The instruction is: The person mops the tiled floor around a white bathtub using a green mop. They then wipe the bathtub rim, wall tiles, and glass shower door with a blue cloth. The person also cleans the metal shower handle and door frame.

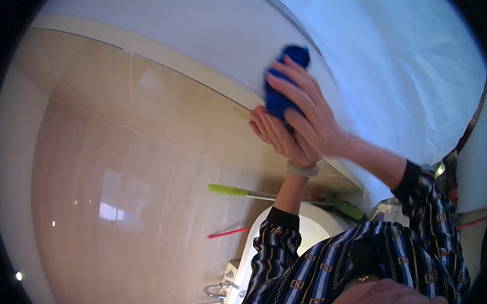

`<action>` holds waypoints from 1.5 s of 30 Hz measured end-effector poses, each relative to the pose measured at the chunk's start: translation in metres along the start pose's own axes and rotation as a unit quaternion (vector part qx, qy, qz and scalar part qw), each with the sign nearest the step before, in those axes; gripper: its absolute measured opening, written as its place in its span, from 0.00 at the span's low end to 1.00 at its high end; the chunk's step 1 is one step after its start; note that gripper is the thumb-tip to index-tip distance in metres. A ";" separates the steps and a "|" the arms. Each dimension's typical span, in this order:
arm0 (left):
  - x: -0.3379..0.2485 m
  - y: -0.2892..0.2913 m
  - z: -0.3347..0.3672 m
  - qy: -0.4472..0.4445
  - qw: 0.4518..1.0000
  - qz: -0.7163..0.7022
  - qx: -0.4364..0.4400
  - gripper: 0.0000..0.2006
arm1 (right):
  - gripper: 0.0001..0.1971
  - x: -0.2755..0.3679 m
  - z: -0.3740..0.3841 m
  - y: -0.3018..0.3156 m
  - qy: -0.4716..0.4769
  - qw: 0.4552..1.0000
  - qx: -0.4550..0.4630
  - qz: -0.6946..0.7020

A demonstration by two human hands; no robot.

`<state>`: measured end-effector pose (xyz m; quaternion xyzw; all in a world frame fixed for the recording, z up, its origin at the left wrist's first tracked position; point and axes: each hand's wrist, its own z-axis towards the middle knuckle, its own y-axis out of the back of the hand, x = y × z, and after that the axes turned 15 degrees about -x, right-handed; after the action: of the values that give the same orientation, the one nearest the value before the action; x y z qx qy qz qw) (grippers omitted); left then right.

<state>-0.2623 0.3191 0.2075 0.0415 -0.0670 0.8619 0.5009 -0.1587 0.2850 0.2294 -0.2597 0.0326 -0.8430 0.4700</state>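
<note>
My right hand (309,108) has its fingers spread over a dark blue cloth (276,99), pressing it on a pale, flat panel (206,34). The cloth is bunched, with one end showing past the fingertips; hand and cloth are slightly blurred. My left hand (283,136), with a light bangle (303,169) at its wrist, lies just below the cloth. Its fingers are stretched out side by side, tips at the panel's border where it meets beige tiles (145,134). The right hand partly covers the left, and whether the left touches the cloth is hard to tell.
Below my left arm is a white basin (317,225) with a chrome faucet (217,288). A long tool with a green handle (227,191) crosses behind that arm, near a thin red stick (229,233). Translucent white sheeting (403,80) hangs at the right.
</note>
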 end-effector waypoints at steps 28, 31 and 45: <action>-0.038 0.028 -0.097 0.275 0.955 0.000 0.109 0.33 | 0.29 -0.035 -0.085 0.051 0.217 0.890 0.233 -0.326; -0.053 0.038 -0.106 0.259 0.958 0.002 0.120 0.30 | 0.29 -0.016 -0.085 0.059 0.154 0.932 0.226 -0.239; -0.060 0.021 -0.088 0.185 0.980 -0.067 0.012 0.37 | 0.32 0.020 -0.029 0.048 0.350 0.747 0.298 -0.480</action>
<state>-0.2513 0.2717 0.1110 -0.1084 0.0398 0.8196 0.5612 -0.1432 0.2369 0.1979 0.2256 -0.1864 -0.9561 0.0121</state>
